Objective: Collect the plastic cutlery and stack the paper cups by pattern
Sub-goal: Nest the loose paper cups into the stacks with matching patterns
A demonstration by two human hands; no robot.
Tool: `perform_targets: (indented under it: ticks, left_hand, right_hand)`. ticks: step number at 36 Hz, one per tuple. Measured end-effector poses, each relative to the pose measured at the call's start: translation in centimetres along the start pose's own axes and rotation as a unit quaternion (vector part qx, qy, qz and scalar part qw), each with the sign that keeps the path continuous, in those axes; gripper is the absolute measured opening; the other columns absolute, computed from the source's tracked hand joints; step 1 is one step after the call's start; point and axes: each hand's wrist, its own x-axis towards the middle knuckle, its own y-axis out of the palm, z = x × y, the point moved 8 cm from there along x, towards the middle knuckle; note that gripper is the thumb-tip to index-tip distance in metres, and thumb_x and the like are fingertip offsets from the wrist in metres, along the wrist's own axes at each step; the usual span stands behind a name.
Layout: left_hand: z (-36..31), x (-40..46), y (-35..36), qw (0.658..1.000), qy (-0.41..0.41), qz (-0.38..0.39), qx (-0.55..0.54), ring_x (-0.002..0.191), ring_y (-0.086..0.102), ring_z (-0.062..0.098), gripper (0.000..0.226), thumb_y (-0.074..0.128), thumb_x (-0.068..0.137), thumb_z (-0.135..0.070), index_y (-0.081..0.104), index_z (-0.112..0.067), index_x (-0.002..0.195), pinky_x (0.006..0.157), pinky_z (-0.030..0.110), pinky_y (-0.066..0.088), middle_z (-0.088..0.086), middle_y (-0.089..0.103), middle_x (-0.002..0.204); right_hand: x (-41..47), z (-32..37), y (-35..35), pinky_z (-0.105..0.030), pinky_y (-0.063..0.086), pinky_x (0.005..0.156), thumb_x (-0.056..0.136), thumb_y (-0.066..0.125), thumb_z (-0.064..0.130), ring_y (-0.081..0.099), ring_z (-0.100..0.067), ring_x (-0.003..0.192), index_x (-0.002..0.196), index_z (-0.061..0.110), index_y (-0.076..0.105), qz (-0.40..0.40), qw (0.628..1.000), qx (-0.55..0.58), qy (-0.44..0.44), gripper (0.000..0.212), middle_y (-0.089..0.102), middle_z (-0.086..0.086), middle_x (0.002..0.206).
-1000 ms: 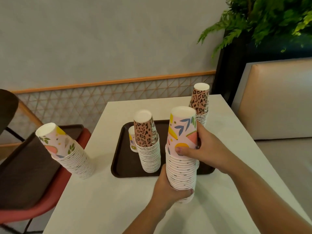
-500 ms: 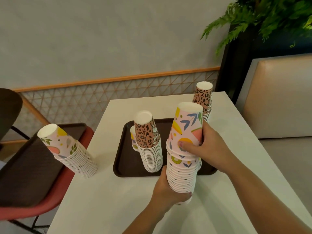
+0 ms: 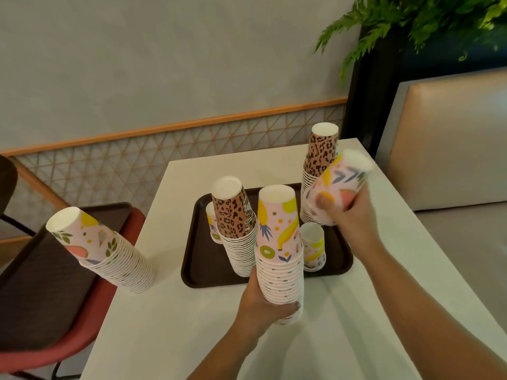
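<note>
My left hand (image 3: 263, 305) grips the base of a tall fruit-pattern cup stack (image 3: 279, 256) upright at the tray's near edge. My right hand (image 3: 348, 218) holds a single leaf-pattern cup (image 3: 338, 185), tilted and blurred, up to the right of that stack. A leopard-pattern stack (image 3: 236, 226) stands on the brown tray (image 3: 203, 259), with a short fruit cup (image 3: 212, 226) behind it and another short fruit-pattern pile (image 3: 312, 246) at the right. A second leopard stack (image 3: 319, 160) rises at the far right. A leaning leaf-pattern stack (image 3: 104, 248) sits on the table's left edge. No cutlery is visible.
The white table (image 3: 192, 325) ends at a wall with lattice trim. A red chair (image 3: 82, 325) carrying a second brown tray (image 3: 41, 283) stands at the left. A beige bench (image 3: 452, 144) and a fern (image 3: 411, 20) are at the right.
My right hand has lifted the top leaf-pattern cup off the held stack and carried it up to the right, uncovering a fruit-pattern cup on top. My left hand keeps its grip.
</note>
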Motion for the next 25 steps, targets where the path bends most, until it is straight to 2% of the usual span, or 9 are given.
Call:
perform_targets:
  ticks: [2, 9, 12, 15, 16, 18, 20, 23, 25]
  left_hand:
    - [-0.1, 0.0, 0.0, 1.000, 0.007, -0.001, -0.001, 0.109, 0.059, -0.003, 0.103, 0.089, 0.042, -0.025, 0.042, -0.025, 0.134, 0.082, 0.014, 0.051, -0.013, 0.061, 0.122]
    - [-0.8, -0.2, 0.2, 1.000, 0.027, 0.011, -0.006, 0.110, 0.058, -0.004, 0.100, 0.088, 0.049, -0.017, 0.039, -0.023, 0.137, 0.081, 0.011, 0.050, -0.012, 0.060, 0.125]
    - [-0.9, -0.2, 0.3, 1.000, 0.028, 0.004, 0.000, 0.112, 0.058, -0.001, 0.106, 0.087, 0.044, -0.029, 0.038, -0.024, 0.138, 0.090, 0.018, 0.051, -0.013, 0.060, 0.126]
    - [-0.8, -0.1, 0.3, 1.000, 0.021, 0.001, 0.006, 0.117, 0.057, 0.005, 0.108, 0.087, 0.043, -0.033, 0.037, -0.027, 0.139, 0.099, 0.033, 0.050, -0.012, 0.059, 0.128]
    - [-0.8, 0.0, 0.3, 1.000, 0.020, 0.001, 0.009, 0.117, 0.057, 0.006, 0.109, 0.087, 0.043, -0.034, 0.037, -0.027, 0.139, 0.100, 0.034, 0.050, -0.012, 0.058, 0.129]
    - [-0.8, 0.0, 0.4, 1.000, 0.021, -0.002, 0.020, 0.119, 0.055, 0.008, 0.110, 0.086, 0.042, -0.037, 0.037, -0.026, 0.139, 0.100, 0.035, 0.049, -0.012, 0.057, 0.130]
    - [-0.9, 0.1, 0.5, 0.999, 0.021, -0.004, 0.025, 0.120, 0.055, 0.010, 0.110, 0.085, 0.040, -0.039, 0.037, -0.027, 0.138, 0.101, 0.036, 0.049, -0.011, 0.057, 0.130]
    - [-0.8, 0.2, 0.6, 1.000, 0.021, -0.014, 0.019, 0.120, 0.056, 0.012, 0.109, 0.085, 0.038, -0.038, 0.039, -0.026, 0.136, 0.100, 0.038, 0.049, -0.009, 0.058, 0.129]
    - [-0.7, 0.3, 0.7, 1.000, 0.020, -0.018, 0.011, 0.119, 0.057, 0.012, 0.105, 0.086, 0.038, -0.037, 0.042, -0.027, 0.133, 0.100, 0.041, 0.049, -0.007, 0.059, 0.128]
  right_hand:
    - [-0.6, -2.3, 1.3, -0.022, 0.046, 0.076, 0.070, 0.079, 0.024, 0.059, -0.013, 0.097, 0.113, 0.029, 0.043, 0.042, 0.998, -0.051, 0.014, 0.056, 0.060, 0.006, 0.107]
    - [-1.9, -7.3, 3.8, -0.020, 0.042, 0.073, 0.071, 0.079, 0.024, 0.056, -0.014, 0.096, 0.128, 0.017, 0.040, 0.134, 0.980, -0.138, 0.042, 0.070, 0.058, 0.004, 0.109]
    - [-1.9, -9.6, 3.6, -0.028, 0.044, 0.081, 0.067, 0.082, 0.025, 0.056, -0.019, 0.106, 0.132, 0.018, 0.036, 0.156, 0.968, -0.178, 0.082, 0.080, 0.056, 0.000, 0.119]
    - [-1.8, -10.5, 2.9, -0.041, 0.046, 0.096, 0.056, 0.082, 0.048, 0.050, -0.022, 0.121, 0.137, 0.023, 0.032, 0.140, 0.968, -0.182, 0.099, 0.098, 0.048, -0.001, 0.134]
    - [-1.7, -9.9, 2.7, -0.041, 0.043, 0.101, 0.061, 0.078, 0.050, 0.046, -0.022, 0.126, 0.139, 0.022, 0.031, 0.126, 0.973, -0.175, 0.087, 0.096, 0.045, -0.002, 0.139]
    - [-1.7, -7.1, 2.2, -0.031, 0.036, 0.105, 0.080, 0.066, 0.043, 0.041, -0.018, 0.130, 0.139, 0.017, 0.033, 0.077, 0.986, -0.143, 0.034, 0.073, 0.042, -0.002, 0.143]
    - [-2.0, -2.9, 2.1, -0.020, 0.036, 0.101, 0.085, 0.054, 0.045, 0.046, -0.004, 0.123, 0.135, 0.018, 0.038, 0.061, 0.993, -0.094, -0.030, 0.058, 0.048, 0.004, 0.135]
    - [-2.9, 2.3, 3.4, -0.004, 0.040, 0.087, 0.087, 0.047, 0.047, 0.051, 0.015, 0.107, 0.127, 0.027, 0.041, 0.153, 0.985, -0.027, -0.078, 0.045, 0.054, 0.018, 0.121]
    - [-3.8, 3.8, 4.7, -0.007, 0.045, 0.084, 0.081, 0.056, 0.052, 0.054, 0.011, 0.107, 0.127, 0.033, 0.038, 0.236, 0.969, -0.025, -0.066, 0.053, 0.054, 0.021, 0.121]
